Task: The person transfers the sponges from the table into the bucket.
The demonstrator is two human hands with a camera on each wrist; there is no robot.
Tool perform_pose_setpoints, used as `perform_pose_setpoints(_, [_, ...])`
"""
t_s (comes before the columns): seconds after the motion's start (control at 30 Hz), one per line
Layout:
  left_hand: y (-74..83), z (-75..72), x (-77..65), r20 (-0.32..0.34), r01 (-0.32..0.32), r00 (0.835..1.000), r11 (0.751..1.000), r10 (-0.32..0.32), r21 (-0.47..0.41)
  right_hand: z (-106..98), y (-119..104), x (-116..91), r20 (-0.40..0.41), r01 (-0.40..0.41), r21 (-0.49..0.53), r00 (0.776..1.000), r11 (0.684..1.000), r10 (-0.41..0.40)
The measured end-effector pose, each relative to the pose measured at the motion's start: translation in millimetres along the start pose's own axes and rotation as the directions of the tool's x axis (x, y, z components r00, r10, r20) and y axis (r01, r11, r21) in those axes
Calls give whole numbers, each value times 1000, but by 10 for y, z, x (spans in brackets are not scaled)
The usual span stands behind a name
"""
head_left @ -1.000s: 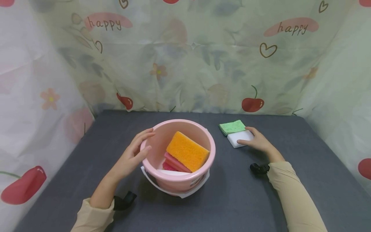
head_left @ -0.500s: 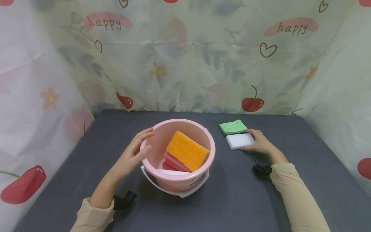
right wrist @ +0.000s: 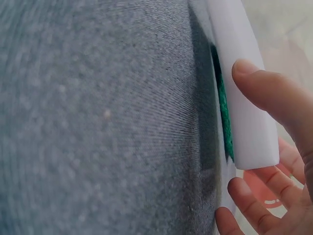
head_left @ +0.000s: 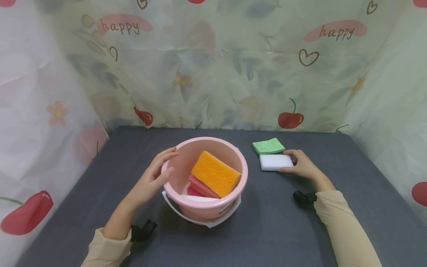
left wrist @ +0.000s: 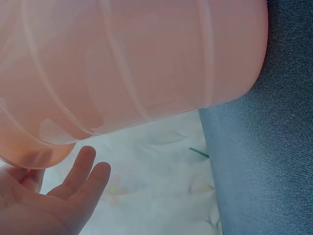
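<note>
A pink bucket (head_left: 205, 211) stands on the table. Inside are an orange sponge (head_left: 215, 174), pink-red pieces (head_left: 202, 188) and something white (head_left: 199, 198). My left hand (head_left: 151, 180) rests at the bucket's left rim, thumb and fingertips over it. In the left wrist view, two fingers (left wrist: 100, 178) extend loosely outside the wall. My right hand (head_left: 301, 165) pinches the right end of a white sponge (head_left: 275, 162) between thumb and fingers. The right wrist view has the white sponge (right wrist: 242, 98) tipped, with a shadow gap beside the table. Behind it lies a green sponge (head_left: 268, 146).
A white handle (head_left: 213, 223) hangs at the bucket's front. The dark table (head_left: 267, 237) is enclosed by printed cloth walls (head_left: 217, 74). A black wrist camera (head_left: 143, 231) sits at the left wrist, another (head_left: 304, 197) at the right.
My right hand has drawn slightly right and closed on the white sponge's end. The sponge has turned and tipped, showing its front side. My left hand and the bucket stay put.
</note>
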State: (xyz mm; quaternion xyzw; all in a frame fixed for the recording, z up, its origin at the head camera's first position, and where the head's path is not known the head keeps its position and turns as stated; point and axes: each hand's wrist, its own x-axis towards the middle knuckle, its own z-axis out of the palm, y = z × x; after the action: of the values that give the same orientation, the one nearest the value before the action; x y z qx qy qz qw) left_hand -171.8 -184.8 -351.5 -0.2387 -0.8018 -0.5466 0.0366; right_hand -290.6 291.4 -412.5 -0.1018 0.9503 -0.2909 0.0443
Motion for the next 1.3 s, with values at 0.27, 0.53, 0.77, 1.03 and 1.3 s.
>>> perform_pose_setpoints(0.27, [3,-1,0,2,4,1000,1000,-4,12,-62,-10,-57,-5,-40,18,999,999,40])
perform_pose_setpoints(0.53, [5,0,1,4,0,1000,1000,0,0,-102,-69,-91,-29,-53,34,998,998,54])
perform_pose_setpoints(0.77, [4,0,1,6,-2,1000,1000,2,-1,-130,-145,-111,-65,-40,63,997,997,44])
perform_pose_setpoints(1.03, [3,-3,0,8,1,1000,1000,-1,-4,-148,-214,-108,-111,26,100,994,995,-14])
perform_pose_setpoints(1.3, [2,-2,-1,9,5,1000,1000,-5,-7,-174,-270,-114,-156,81,118,986,990,-62])
